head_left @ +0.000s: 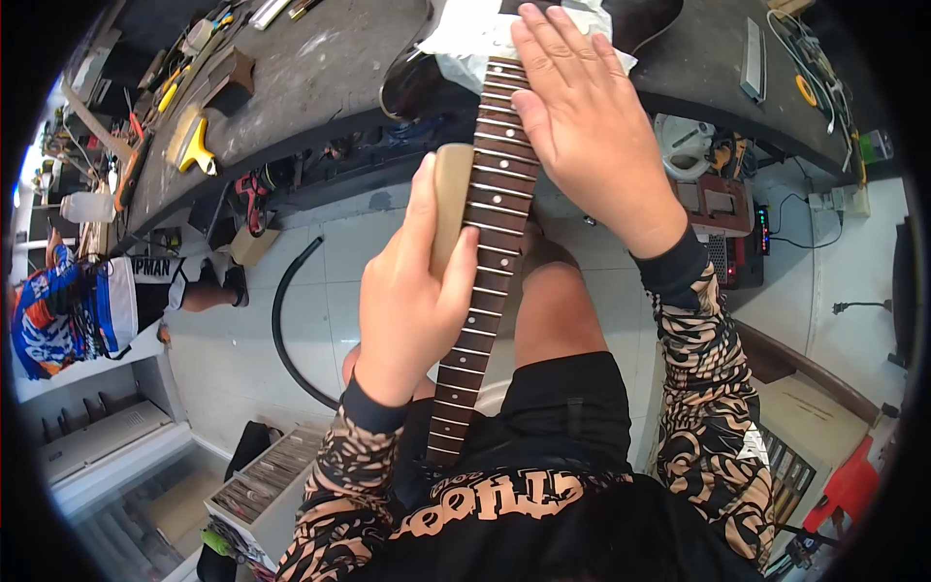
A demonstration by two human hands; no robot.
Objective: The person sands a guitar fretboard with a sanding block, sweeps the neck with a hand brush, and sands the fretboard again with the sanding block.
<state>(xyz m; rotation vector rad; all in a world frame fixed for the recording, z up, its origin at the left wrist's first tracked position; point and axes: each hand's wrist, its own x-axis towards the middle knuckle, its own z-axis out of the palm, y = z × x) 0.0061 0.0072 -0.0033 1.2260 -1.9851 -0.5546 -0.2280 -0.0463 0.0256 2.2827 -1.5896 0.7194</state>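
An electric guitar's dark fretboard, with metal frets and pale dot inlays, runs from the bench toward my lap. My left hand grips a tan wooden block along the left edge of the neck, its thumb near the frets. Whatever is on the block's underside is hidden. My right hand lies flat over the upper end of the fretboard, fingers stretched onto white masking paper. That paper covers part of the dark glossy guitar body on the bench.
The dark workbench curves across the top. A yellow-handled brush and several tools lie on its left, with cables at the right. A black hose lies on the floor. Another person is at far left.
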